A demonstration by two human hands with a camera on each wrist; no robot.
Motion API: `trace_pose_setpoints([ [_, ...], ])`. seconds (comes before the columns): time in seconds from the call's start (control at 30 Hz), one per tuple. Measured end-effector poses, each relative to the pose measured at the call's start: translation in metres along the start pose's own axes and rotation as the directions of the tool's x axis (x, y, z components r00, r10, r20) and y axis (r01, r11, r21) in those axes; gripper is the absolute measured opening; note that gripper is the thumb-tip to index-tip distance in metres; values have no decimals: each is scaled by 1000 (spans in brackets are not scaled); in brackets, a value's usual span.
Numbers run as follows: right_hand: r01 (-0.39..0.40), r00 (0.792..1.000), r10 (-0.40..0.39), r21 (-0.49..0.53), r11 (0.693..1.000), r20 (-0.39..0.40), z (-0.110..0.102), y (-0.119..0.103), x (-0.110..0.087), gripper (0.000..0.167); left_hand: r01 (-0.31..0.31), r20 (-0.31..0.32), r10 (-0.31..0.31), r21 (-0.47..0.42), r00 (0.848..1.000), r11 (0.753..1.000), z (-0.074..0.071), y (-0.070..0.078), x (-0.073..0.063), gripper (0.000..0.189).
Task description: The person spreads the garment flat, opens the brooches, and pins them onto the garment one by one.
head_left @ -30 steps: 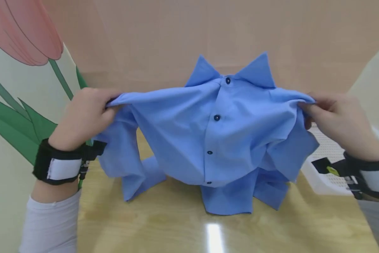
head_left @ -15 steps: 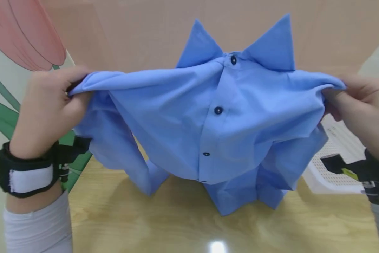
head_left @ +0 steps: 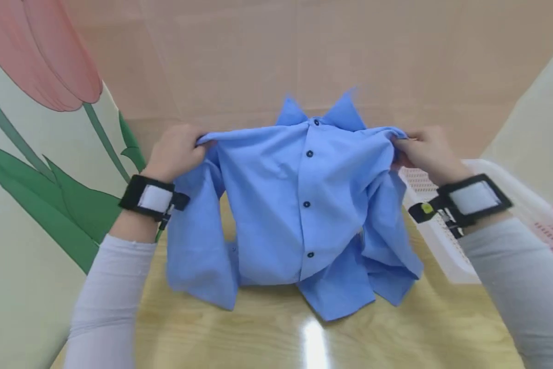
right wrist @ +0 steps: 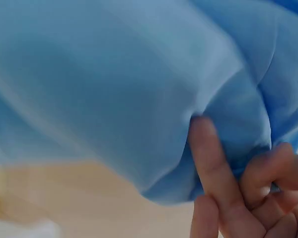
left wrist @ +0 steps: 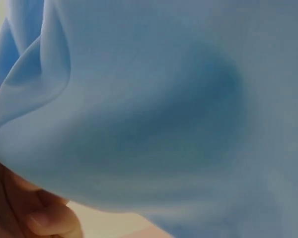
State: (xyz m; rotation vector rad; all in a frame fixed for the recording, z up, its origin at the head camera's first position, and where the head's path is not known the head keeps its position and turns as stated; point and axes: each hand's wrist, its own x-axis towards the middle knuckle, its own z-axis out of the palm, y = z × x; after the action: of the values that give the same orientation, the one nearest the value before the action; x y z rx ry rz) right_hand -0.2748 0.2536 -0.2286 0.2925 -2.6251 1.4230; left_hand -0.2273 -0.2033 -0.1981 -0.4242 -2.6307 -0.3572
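Note:
A light blue button-up shirt (head_left: 271, 205) with dark buttons and a pointed collar hangs between my two hands, its front facing me. My left hand (head_left: 177, 151) pinches one shoulder; in the left wrist view the cloth (left wrist: 154, 99) covers most of the picture and hides part of the fingers. At the other shoulder my right hand (head_left: 426, 151) grips the fabric, thumb and fingers bent on it, as the right wrist view of the fingers (right wrist: 213, 163) also shows. The sleeves dangle, and the lower part of the shirt reaches down to the wooden table.
A white perforated plastic basket (head_left: 456, 261) stands on the right, partly behind my right arm. The wooden table (head_left: 239, 338) lies beneath the shirt. A wall with a painted tulip (head_left: 50, 56) rises on the left, and a beige panel (head_left: 258, 51) at the back.
The shirt came up nearer the camera with my hands spreading wider, then moved back away and lower, my hands closer together. Both hands keep hold of the shoulders throughout.

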Motion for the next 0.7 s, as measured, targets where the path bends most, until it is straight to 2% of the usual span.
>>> trace_pose_setpoints([
  [0.1,-101,994,100,24,995,43,25,19,31,26,35,58,-36,12,998,999,38,-16,24,20],
  [0.17,-159,986,158,12,987,60,40,29,44,33,75,85,-76,11,994,997,63,-24,36,19],
  [0.23,-199,977,196,30,980,79,56,36,50,46,148,116,-145,-18,983,989,86,-28,42,21],
  [0.3,-231,967,227,23,973,116,67,40,51,62,227,161,-219,-31,962,973,104,-29,39,28],
  [0.4,-237,954,234,-8,971,189,77,44,42,78,286,207,-271,-48,940,957,118,-27,26,42],
  [0.5,-204,945,214,-64,977,246,72,51,25,80,245,230,-222,-75,948,967,117,-20,8,43],
  [0.57,-162,948,178,-82,983,264,67,59,9,74,169,239,-144,-88,960,982,112,-14,-9,37],
  [0.63,-117,948,143,-106,987,286,63,69,-10,64,146,322,-99,-126,942,981,106,-4,-33,37],
  [0.67,-86,946,119,-120,989,301,62,75,-22,58,140,374,-79,-141,924,980,105,1,-47,42],
  [0.7,-59,942,100,-134,989,321,62,80,-33,51,142,433,-63,-151,899,978,105,6,-62,47],
])
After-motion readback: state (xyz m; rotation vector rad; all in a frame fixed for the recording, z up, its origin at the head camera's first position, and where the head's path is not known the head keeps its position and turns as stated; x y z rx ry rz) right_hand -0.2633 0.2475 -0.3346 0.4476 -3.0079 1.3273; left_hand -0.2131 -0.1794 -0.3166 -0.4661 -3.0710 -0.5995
